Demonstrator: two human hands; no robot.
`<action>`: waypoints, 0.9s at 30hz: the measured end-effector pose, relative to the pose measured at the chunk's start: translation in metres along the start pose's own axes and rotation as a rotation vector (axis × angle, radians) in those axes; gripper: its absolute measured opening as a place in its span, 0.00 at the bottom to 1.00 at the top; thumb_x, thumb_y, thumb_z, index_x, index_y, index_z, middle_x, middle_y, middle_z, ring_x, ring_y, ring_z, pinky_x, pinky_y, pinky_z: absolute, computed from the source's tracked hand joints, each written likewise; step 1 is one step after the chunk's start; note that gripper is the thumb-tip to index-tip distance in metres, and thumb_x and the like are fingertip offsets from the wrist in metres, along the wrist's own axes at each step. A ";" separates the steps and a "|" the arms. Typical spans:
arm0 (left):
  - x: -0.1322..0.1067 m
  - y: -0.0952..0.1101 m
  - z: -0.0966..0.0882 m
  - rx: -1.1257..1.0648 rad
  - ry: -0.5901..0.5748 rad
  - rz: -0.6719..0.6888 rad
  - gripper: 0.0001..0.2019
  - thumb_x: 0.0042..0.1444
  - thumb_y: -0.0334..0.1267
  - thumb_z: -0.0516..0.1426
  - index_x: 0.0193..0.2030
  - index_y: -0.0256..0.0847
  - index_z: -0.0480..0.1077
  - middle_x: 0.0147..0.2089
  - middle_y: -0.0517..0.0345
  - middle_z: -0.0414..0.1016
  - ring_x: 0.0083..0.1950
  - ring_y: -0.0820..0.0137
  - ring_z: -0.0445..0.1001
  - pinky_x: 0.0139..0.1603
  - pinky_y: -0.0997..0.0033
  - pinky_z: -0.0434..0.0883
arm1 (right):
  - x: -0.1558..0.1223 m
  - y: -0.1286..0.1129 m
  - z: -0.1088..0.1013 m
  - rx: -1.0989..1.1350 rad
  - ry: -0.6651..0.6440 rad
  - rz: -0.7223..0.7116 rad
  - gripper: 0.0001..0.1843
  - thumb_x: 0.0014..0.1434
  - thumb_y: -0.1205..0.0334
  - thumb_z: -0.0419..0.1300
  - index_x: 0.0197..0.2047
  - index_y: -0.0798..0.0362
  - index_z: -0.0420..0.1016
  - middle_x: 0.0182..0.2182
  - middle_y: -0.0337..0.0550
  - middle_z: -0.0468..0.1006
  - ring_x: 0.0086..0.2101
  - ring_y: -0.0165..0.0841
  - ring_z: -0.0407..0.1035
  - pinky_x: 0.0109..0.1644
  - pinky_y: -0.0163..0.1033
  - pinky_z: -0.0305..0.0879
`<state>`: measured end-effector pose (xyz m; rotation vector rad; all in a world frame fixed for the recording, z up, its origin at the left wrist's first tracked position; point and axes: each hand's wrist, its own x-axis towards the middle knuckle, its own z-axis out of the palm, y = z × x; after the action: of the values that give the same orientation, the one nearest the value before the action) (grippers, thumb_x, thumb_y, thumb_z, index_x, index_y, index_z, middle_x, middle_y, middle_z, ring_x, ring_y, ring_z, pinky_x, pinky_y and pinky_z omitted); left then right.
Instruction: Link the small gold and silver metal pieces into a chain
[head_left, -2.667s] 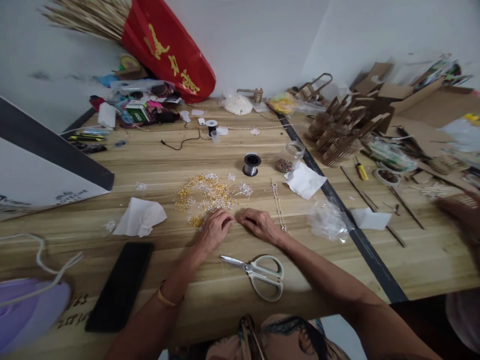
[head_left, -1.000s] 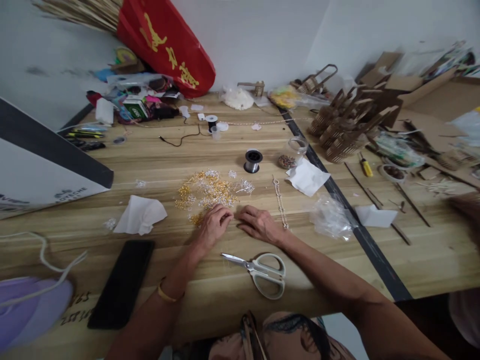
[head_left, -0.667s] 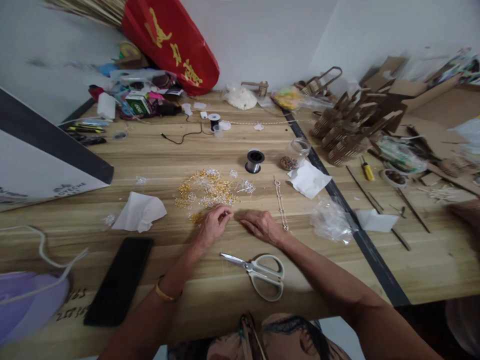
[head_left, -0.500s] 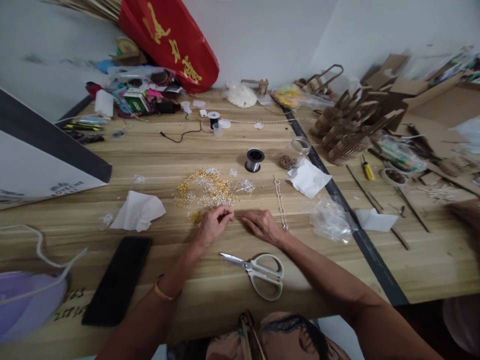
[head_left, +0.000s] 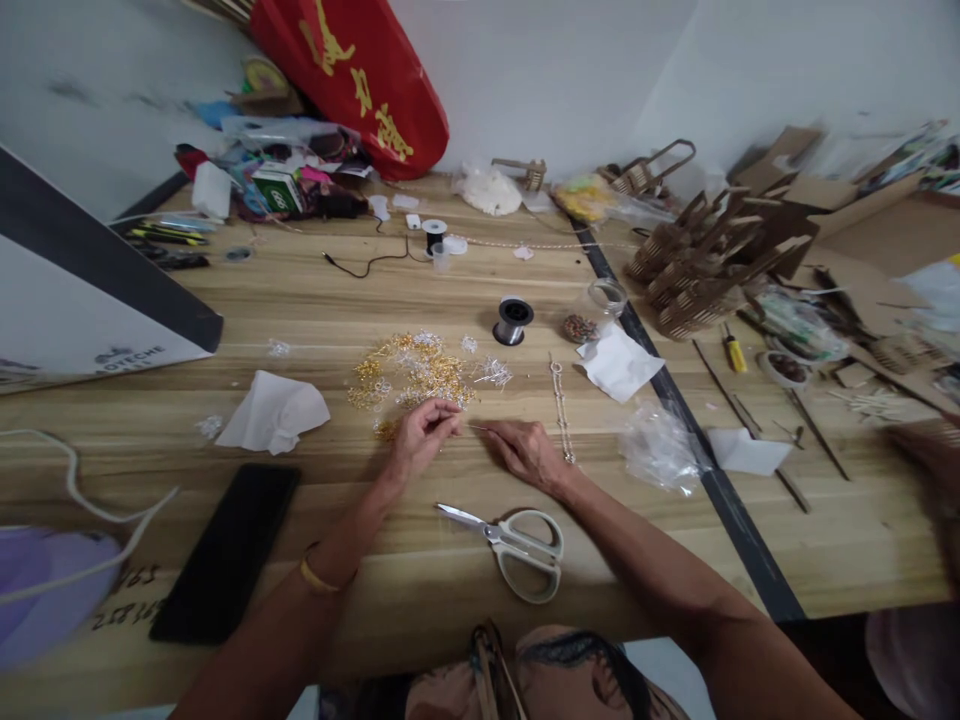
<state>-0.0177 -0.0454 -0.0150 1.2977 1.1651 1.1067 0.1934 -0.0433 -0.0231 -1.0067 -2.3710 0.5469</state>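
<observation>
My left hand (head_left: 424, 436) is closed in a pinch at the lower edge of a pile of gold and silver jewellery findings (head_left: 435, 375). What its fingertips hold, if anything, is too small to make out. A short gap separates it from my right hand (head_left: 529, 450), which lies low over the table with thumb and forefinger pressed together on a thin metal pin (head_left: 477, 428) pointing left. Right of that hand lies a beaded chain (head_left: 561, 410). Scissors (head_left: 506, 545) with pale handles rest below both hands, blades slightly parted.
A wire spool (head_left: 513, 322) and a glass jar of beads (head_left: 581, 327) stand beyond the pile. A phone (head_left: 229, 550) and crumpled paper (head_left: 274, 412) lie left. Clear plastic bags (head_left: 660, 450) and small woven baskets (head_left: 686, 270) are right. Another person's hand (head_left: 926, 445) shows at the right edge.
My left hand has shifted slightly up and left, widening the gap to my right hand, where the thin pin now shows. The view has tilted a little.
</observation>
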 end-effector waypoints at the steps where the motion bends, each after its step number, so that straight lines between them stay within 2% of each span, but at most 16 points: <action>1: 0.000 0.000 0.000 0.008 0.003 0.009 0.11 0.52 0.41 0.60 0.39 0.37 0.69 0.30 0.57 0.76 0.32 0.72 0.75 0.35 0.73 0.72 | 0.000 -0.002 -0.002 -0.006 -0.004 -0.011 0.17 0.69 0.61 0.46 0.52 0.53 0.73 0.38 0.48 0.81 0.35 0.32 0.75 0.41 0.35 0.69; 3: -0.001 -0.001 0.000 0.034 0.007 0.037 0.09 0.53 0.39 0.59 0.39 0.37 0.69 0.30 0.58 0.75 0.32 0.72 0.75 0.35 0.73 0.72 | 0.000 -0.006 -0.007 -0.044 0.018 -0.014 0.16 0.68 0.58 0.48 0.51 0.53 0.72 0.40 0.49 0.78 0.37 0.33 0.74 0.41 0.36 0.70; 6: -0.004 0.000 0.002 0.100 -0.009 0.090 0.06 0.53 0.35 0.58 0.38 0.39 0.67 0.28 0.60 0.74 0.31 0.72 0.75 0.35 0.74 0.71 | 0.001 -0.014 -0.018 -0.102 0.143 0.023 0.17 0.64 0.54 0.54 0.53 0.52 0.69 0.44 0.51 0.73 0.40 0.36 0.72 0.38 0.38 0.70; 9: -0.007 0.003 0.006 0.182 -0.027 0.134 0.04 0.54 0.32 0.57 0.36 0.40 0.65 0.27 0.61 0.73 0.31 0.73 0.74 0.35 0.74 0.70 | 0.005 -0.026 -0.025 -0.010 0.210 0.034 0.18 0.63 0.58 0.55 0.56 0.51 0.64 0.48 0.52 0.70 0.32 0.30 0.70 0.33 0.35 0.69; 12: -0.010 0.007 0.009 0.263 -0.007 0.182 0.04 0.53 0.32 0.57 0.34 0.41 0.63 0.28 0.63 0.71 0.30 0.73 0.73 0.33 0.75 0.69 | 0.012 -0.037 -0.023 0.144 0.110 0.011 0.21 0.64 0.65 0.53 0.60 0.52 0.58 0.51 0.52 0.69 0.26 0.25 0.67 0.30 0.33 0.68; 14: -0.011 0.009 0.010 0.292 0.008 0.206 0.05 0.53 0.31 0.57 0.33 0.41 0.62 0.30 0.63 0.70 0.31 0.73 0.73 0.34 0.75 0.70 | 0.018 -0.040 -0.019 0.175 0.023 -0.031 0.22 0.63 0.68 0.51 0.60 0.52 0.57 0.49 0.52 0.72 0.30 0.28 0.71 0.35 0.35 0.70; 17: -0.012 0.010 0.010 0.304 0.014 0.201 0.05 0.53 0.31 0.57 0.33 0.41 0.62 0.30 0.63 0.70 0.31 0.73 0.73 0.34 0.75 0.70 | 0.026 -0.038 -0.013 0.162 -0.020 -0.068 0.15 0.64 0.68 0.50 0.55 0.53 0.64 0.43 0.49 0.76 0.38 0.32 0.73 0.41 0.37 0.70; 20: -0.011 0.007 0.009 0.318 0.031 0.190 0.05 0.53 0.32 0.57 0.32 0.42 0.62 0.29 0.63 0.70 0.30 0.73 0.73 0.33 0.75 0.70 | 0.032 -0.032 -0.011 0.190 -0.003 -0.024 0.09 0.64 0.66 0.52 0.46 0.54 0.70 0.37 0.46 0.78 0.35 0.31 0.73 0.40 0.35 0.69; 27: -0.007 0.002 0.007 0.353 0.057 0.202 0.05 0.53 0.32 0.57 0.32 0.42 0.63 0.30 0.61 0.73 0.32 0.71 0.74 0.34 0.73 0.70 | 0.039 -0.025 -0.007 0.306 -0.082 0.125 0.08 0.58 0.68 0.57 0.42 0.56 0.72 0.32 0.42 0.78 0.28 0.26 0.69 0.33 0.30 0.63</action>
<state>-0.0112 -0.0534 -0.0137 1.6953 1.3360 1.1207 0.1605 -0.0297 0.0071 -1.0102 -2.2134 0.9818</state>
